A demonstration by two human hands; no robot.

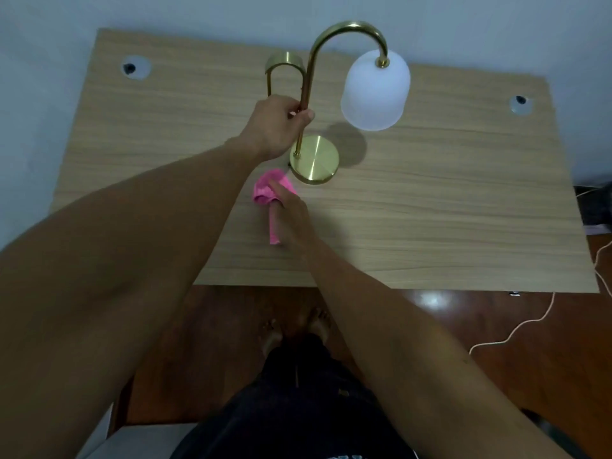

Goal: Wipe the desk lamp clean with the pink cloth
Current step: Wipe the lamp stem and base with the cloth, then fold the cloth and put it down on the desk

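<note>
While left hand (281, 122) clamps upright brass lamp stem (303, 120), right hand (291, 210) gripping crumpled pink cloth (270, 193) sits nearer, round brass base (314, 159) at 1 o'clock.

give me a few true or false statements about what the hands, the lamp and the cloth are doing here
1. The left hand grips the lamp's brass stem. True.
2. The right hand holds the pink cloth against the white shade. False: the cloth is down at the desk surface, just left of the round brass base, well away from the shade.
3. The lamp lies on its side. False: it stands upright on its base.
4. The shade hangs from the curved end of the stem, opening downward. True.
5. The cloth is spread flat. False: it is bunched up in the hand, with a strip trailing back along it.
</note>
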